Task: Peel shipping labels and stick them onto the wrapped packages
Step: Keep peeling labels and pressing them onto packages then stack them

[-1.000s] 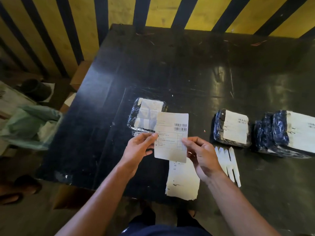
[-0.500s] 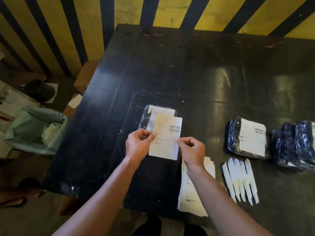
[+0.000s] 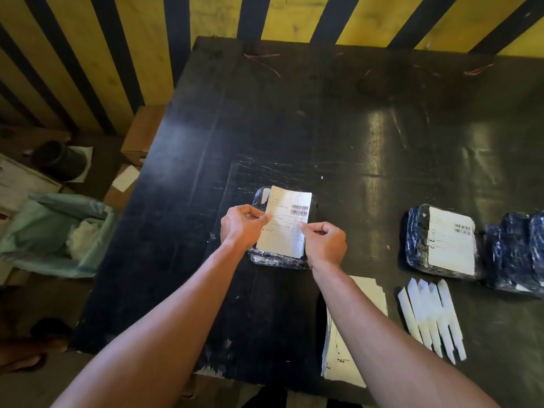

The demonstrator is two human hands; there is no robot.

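Both hands pinch barcoded shipping label [image 3: 284, 222] over wrapped package [image 3: 279, 259]: left hand [image 3: 243, 223] left edge, right hand [image 3: 323, 241] right edge; print unreadable.

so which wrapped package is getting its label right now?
The wrapped package at table centre, under both hands; the packages to the right lie untouched.

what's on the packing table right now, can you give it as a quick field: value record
surface: black table
left hand: pinches left edge of shipping label
right hand: pinches label's right edge
label position: over the wrapped package, contact unclear
labelled package: to the right
dark wrapped packages: far right
label sheets: near edge
peeled strips: beside the sheets
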